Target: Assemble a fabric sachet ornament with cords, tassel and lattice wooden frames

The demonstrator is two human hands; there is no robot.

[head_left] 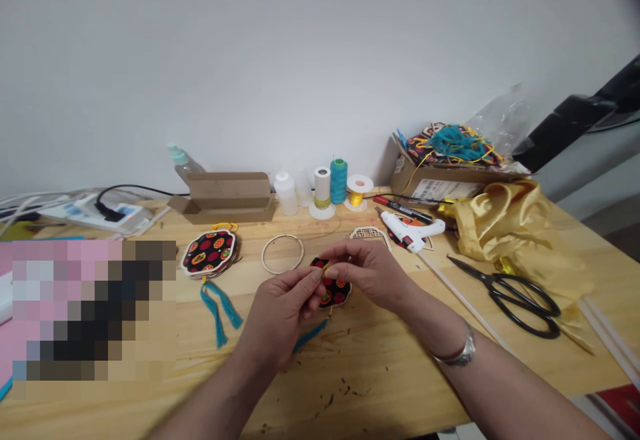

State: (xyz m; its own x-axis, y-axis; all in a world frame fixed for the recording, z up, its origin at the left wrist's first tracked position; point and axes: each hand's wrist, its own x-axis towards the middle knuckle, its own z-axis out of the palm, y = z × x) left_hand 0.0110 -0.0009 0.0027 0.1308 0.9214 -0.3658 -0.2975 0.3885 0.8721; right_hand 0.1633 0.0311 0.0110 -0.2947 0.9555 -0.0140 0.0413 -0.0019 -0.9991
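Observation:
Both hands meet over a black fabric ornament (328,297) patterned with red and yellow, its teal tassel (311,337) hanging toward me. My left hand (287,300) pinches at the ornament's upper edge with thumb and forefinger. Opposite it, my right hand (367,272) pinches the same spot, where a bit of yellow cord (325,270) shows between the fingertips. The fingers cover much of the ornament, and the cord's full path is hidden. A wooden ring (283,254) lies just beyond my left hand, and a cut-out wooden frame (370,233) beyond my right.
Stacked finished ornaments (209,253) with tassels lie at left. A glue gun (413,228) and black scissors (505,293) lie at right beside gold cloth (515,227). Thread spools (339,183), an open carton (227,193) and a filled box (425,183) line the wall.

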